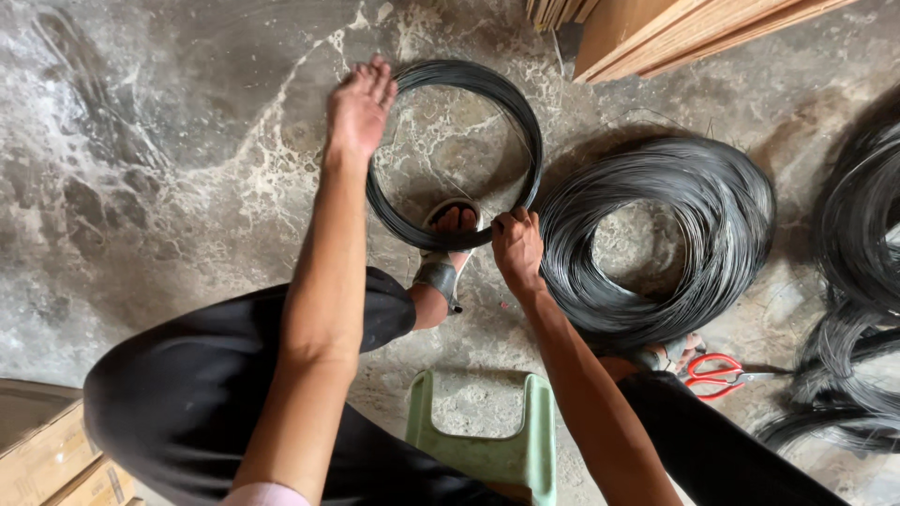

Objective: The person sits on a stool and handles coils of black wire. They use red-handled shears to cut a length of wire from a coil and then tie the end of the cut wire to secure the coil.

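**Small wire coil held at two points on the floor**

The small wire coil (457,155) is a thin ring of dark, glossy wire strands, roughly circular. It lies on the concrete floor (169,178), just ahead of the person's knees. The left hand (358,106) lies on the coil's upper left arc, fingers stretched out flat along the strands and pointing away. The right hand (517,245) is closed round the lower right arc, fingers curled over the bundle. A sandalled foot (447,255) sits at the bottom of the ring, toes showing inside it and against the wire.

Just right of it, touching or nearly so, lies a large wire coil (656,239), much thicker, with many loose dark turns and an open middle. More dark wire bundles (867,281) lie at the right edge, partly cut off. Red-handled scissors (717,373) lie on the floor between the large coil and those bundles.

A pale green plastic stool (487,440) stands between the legs, which are in black trousers. Wooden boards (656,28) lean in at the top. Cardboard boxes (47,450) sit bottom left.

The floor is grey, mottled, streaked white and rough. To the left of the small coil it is bare and wide; to the right it is crowded with wire.
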